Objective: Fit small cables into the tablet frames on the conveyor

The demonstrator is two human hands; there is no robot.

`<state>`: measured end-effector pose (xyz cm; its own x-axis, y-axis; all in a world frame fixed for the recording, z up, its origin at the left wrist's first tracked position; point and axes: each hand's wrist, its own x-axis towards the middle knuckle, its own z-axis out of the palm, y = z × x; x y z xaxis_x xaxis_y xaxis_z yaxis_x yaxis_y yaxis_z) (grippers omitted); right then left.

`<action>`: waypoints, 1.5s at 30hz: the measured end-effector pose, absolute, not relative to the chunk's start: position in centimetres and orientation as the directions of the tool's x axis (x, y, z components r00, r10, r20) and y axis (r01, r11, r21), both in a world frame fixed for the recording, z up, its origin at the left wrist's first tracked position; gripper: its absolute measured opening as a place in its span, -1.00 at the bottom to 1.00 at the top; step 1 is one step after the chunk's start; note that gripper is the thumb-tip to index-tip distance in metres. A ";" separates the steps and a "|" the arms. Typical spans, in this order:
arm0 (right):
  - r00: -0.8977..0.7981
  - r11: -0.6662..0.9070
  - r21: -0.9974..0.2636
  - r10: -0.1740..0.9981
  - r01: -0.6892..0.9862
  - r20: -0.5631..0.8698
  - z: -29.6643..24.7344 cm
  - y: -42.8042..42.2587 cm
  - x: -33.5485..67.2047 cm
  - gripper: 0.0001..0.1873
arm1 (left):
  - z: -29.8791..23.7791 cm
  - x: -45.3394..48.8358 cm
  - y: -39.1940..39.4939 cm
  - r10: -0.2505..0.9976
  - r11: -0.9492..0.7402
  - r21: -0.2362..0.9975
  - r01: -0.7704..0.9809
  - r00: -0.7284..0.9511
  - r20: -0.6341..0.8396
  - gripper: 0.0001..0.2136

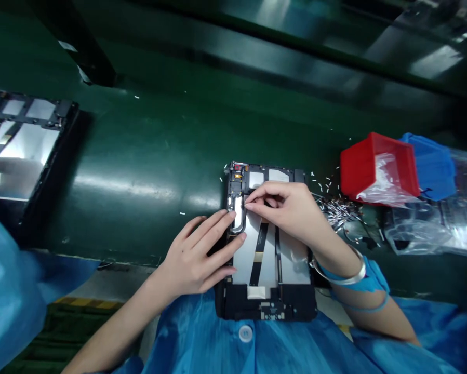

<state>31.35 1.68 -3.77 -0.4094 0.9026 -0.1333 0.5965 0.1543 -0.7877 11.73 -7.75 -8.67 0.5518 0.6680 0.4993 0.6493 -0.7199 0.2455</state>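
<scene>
An opened tablet chassis (266,270) lies in front of me on the green belt (147,156), its silver plates and black flex cables facing up. My left hand (198,254) rests flat on the chassis's left edge, fingers stretched out and apart. My right hand (288,208) reaches over from the right and its fingertips pinch down near a small curved silver part (238,215) at the upper left of the chassis. What the pinch holds is too small to make out. A silver bangle and a blue strap circle my right wrist.
A red bin (377,166) and a blue bin (431,166) with clear plastic bags stand at the right. Several small loose metal parts (336,210) lie scattered beside them. Another opened tablet (18,150) lies at the far left on the belt.
</scene>
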 end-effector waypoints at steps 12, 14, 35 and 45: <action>-0.407 0.171 -0.736 0.901 0.655 -0.152 -3.7 1.9 31.0 -0.94 | -8.5 11.3 -7.3 0.634 -0.758 0.219 0.615 0.617 0.466 -0.57; -0.408 0.179 -0.727 0.901 0.662 -0.149 -3.7 1.8 31.0 -0.95 | -8.5 11.3 -7.2 0.622 -0.774 0.229 0.591 0.641 0.450 -0.53; -0.432 0.255 -0.676 0.896 0.692 -0.104 -3.9 1.6 30.8 -0.94 | -8.1 11.3 -6.3 0.611 -0.791 0.309 0.528 0.672 0.418 -0.47; -0.009 0.235 -0.684 0.949 0.691 0.316 -2.1 -1.2 33.2 -0.90 | -7.8 11.6 -5.3 0.653 -0.757 0.311 0.574 0.658 0.375 -0.39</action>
